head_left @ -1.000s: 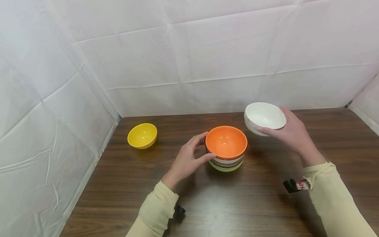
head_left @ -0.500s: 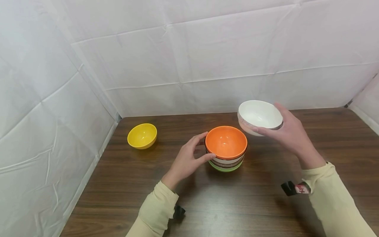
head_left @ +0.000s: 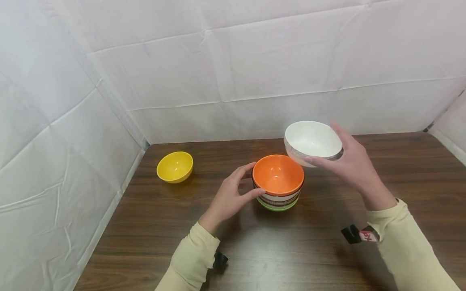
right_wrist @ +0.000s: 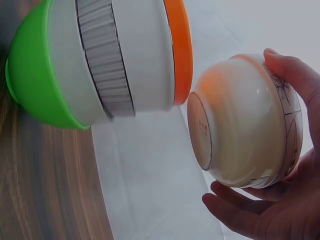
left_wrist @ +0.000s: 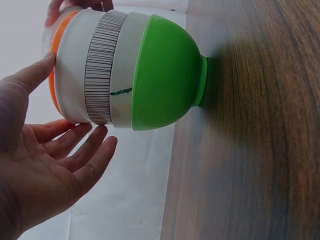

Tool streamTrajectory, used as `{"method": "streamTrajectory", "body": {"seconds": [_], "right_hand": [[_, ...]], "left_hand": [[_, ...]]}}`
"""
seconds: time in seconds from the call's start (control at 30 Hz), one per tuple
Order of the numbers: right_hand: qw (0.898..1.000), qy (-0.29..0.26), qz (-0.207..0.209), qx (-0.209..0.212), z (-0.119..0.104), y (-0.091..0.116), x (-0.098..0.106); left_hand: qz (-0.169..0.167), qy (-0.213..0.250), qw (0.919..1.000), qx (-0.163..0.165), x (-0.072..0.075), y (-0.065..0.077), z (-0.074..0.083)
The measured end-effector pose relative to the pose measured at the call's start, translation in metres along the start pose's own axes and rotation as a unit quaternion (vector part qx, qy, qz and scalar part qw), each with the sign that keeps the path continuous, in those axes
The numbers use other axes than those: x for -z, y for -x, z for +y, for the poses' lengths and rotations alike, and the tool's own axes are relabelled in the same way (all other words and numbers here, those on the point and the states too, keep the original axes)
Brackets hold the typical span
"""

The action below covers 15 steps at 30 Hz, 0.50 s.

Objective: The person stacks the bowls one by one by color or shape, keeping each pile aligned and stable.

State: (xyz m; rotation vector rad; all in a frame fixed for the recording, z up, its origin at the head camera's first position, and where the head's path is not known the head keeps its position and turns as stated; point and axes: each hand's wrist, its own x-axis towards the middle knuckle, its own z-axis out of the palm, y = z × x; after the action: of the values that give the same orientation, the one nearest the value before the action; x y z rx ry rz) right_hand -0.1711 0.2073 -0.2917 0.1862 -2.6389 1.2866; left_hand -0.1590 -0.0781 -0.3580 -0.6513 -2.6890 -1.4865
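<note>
In the head view, a stack of nested bowls stands on the table, with an orange bowl (head_left: 278, 176) on top. Below it are white bowls with dark bands (head_left: 279, 199), and a green bowl (left_wrist: 167, 75) forms the base. My left hand (head_left: 230, 195) holds the stack's left side, thumb at the orange rim and fingers round the far side. My right hand (head_left: 349, 169) grips a white bowl (head_left: 311, 139) by its right side, thumb in front. This bowl hangs upright in the air, behind and right of the orange one; the right wrist view shows its patterned rim band and footed base (right_wrist: 201, 131).
A yellow bowl (head_left: 175, 167) sits alone at the back left of the dark wooden table (head_left: 145, 238). White cloth sheeting (head_left: 174, 72) rises behind the table and along its left side.
My right hand has carried the white bowl leftward and slightly up, closer to the stack. The left hand and the stack have stayed in place.
</note>
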Motion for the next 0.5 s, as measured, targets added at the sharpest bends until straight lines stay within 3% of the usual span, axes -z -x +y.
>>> {"method": "streamTrajectory", "body": {"seconds": [0.5], "right_hand": [[0.999, -0.007, -0.014, 0.036, -0.016, 0.004, -0.015]], "left_hand": [[0.004, 0.006, 1.0000, 0.002, 0.001, 0.000, 0.000]]}}
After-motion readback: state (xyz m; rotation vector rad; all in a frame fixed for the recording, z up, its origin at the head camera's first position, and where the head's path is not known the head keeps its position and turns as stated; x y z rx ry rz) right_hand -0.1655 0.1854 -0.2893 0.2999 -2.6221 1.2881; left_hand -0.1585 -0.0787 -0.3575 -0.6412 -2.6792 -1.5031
